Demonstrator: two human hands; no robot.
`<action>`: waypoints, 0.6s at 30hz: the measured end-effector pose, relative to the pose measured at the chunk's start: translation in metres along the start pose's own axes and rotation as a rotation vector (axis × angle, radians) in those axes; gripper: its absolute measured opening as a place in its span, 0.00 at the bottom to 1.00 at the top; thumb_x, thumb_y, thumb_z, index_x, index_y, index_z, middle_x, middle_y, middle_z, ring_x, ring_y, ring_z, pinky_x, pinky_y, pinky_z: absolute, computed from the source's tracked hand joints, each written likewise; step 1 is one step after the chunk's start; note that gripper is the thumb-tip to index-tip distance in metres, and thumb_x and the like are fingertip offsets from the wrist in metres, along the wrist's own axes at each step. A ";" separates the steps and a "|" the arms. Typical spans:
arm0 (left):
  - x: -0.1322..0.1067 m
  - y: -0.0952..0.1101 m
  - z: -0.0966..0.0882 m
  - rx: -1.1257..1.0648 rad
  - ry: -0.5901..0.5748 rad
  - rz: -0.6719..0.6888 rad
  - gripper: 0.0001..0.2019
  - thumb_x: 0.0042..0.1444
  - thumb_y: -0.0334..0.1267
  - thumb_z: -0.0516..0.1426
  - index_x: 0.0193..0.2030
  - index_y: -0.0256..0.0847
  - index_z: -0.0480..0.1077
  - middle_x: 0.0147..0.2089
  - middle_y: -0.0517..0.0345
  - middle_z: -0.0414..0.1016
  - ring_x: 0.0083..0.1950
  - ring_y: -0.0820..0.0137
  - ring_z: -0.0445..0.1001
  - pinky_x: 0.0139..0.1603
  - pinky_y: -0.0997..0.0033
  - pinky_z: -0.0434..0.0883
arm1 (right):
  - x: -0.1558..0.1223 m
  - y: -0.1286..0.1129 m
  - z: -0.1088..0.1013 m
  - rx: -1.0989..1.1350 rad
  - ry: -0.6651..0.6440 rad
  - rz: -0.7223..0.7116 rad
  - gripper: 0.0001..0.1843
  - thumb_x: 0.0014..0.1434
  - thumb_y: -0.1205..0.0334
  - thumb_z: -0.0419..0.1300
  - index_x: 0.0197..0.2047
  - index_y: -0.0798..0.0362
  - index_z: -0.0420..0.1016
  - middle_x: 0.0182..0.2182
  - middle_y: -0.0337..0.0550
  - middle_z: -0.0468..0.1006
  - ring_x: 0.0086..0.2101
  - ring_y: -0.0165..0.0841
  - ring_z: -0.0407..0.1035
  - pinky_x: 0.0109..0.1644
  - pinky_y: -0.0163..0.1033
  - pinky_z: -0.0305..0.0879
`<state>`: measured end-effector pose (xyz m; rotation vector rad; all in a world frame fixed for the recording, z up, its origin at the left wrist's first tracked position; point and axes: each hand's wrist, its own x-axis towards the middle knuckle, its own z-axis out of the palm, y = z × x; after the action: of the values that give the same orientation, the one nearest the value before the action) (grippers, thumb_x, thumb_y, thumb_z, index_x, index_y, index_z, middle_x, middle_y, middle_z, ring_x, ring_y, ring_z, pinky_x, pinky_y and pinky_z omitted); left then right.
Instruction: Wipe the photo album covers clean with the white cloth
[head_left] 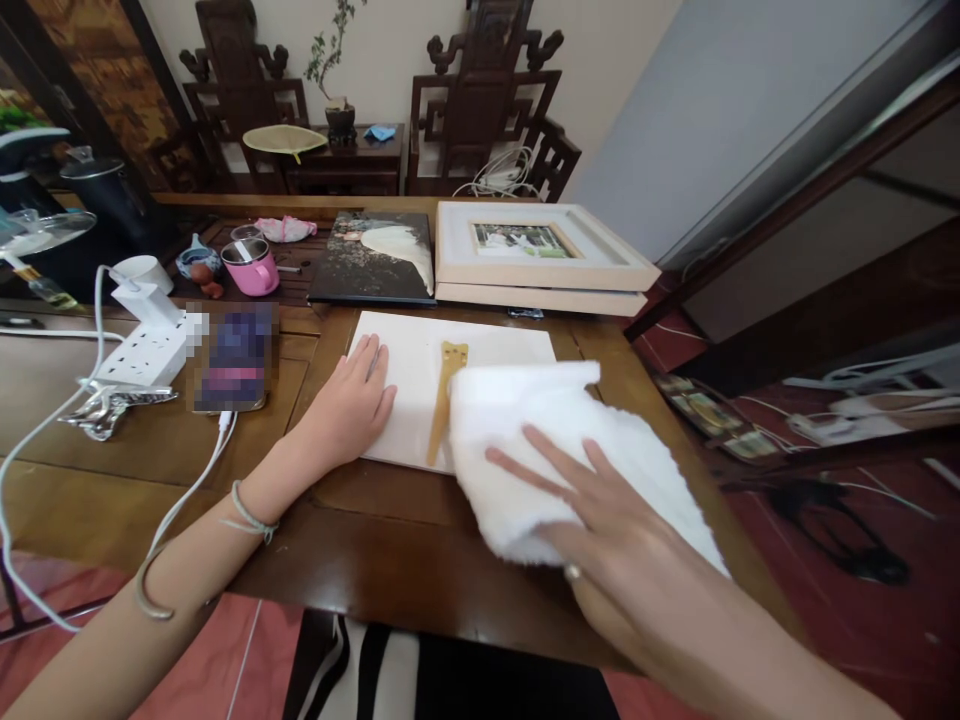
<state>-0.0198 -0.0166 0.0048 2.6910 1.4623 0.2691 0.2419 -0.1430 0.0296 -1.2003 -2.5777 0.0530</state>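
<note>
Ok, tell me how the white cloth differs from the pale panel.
The white cloth is fuzzy and rumpled, while the pale panel looks smooth and flat. The cloth has an irregular outline; the panel, straight edges. The right hand rests on the cloth; the left hand rests on the panel. Both are light-coloured.

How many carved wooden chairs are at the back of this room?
2: one chair to the left of the potted plant, the other chair to its right. The table hides their lower parts; others could be out of view.
</note>
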 end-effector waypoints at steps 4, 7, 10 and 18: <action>-0.001 0.000 0.002 -0.020 0.032 0.012 0.27 0.68 0.38 0.41 0.68 0.22 0.52 0.72 0.28 0.49 0.75 0.50 0.46 0.70 0.44 0.55 | -0.014 -0.010 -0.010 0.033 -0.047 -0.037 0.21 0.46 0.82 0.45 0.26 0.50 0.74 0.64 0.40 0.67 0.67 0.50 0.49 0.60 0.73 0.59; -0.001 0.001 0.001 -0.030 0.023 0.002 0.26 0.68 0.38 0.41 0.68 0.21 0.52 0.72 0.27 0.49 0.75 0.49 0.46 0.71 0.44 0.54 | 0.001 0.012 -0.006 0.030 -0.036 -0.023 0.24 0.45 0.82 0.45 0.33 0.50 0.77 0.64 0.42 0.66 0.67 0.50 0.50 0.61 0.73 0.58; -0.002 -0.001 0.000 -0.041 0.012 -0.004 0.27 0.68 0.37 0.41 0.68 0.19 0.52 0.72 0.25 0.49 0.75 0.49 0.46 0.71 0.44 0.54 | 0.034 0.048 0.006 0.007 -0.051 0.064 0.25 0.49 0.80 0.47 0.42 0.52 0.78 0.65 0.47 0.65 0.67 0.53 0.49 0.63 0.73 0.54; -0.001 -0.005 0.001 -0.036 -0.008 -0.001 0.28 0.68 0.39 0.40 0.68 0.19 0.51 0.72 0.25 0.48 0.75 0.48 0.44 0.71 0.44 0.54 | 0.089 0.088 0.025 -0.060 -0.054 0.250 0.28 0.49 0.81 0.48 0.50 0.57 0.75 0.64 0.57 0.65 0.67 0.56 0.47 0.63 0.74 0.51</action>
<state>-0.0243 -0.0144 0.0031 2.6595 1.4424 0.2810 0.2462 -0.0159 0.0145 -1.5574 -2.4747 0.0617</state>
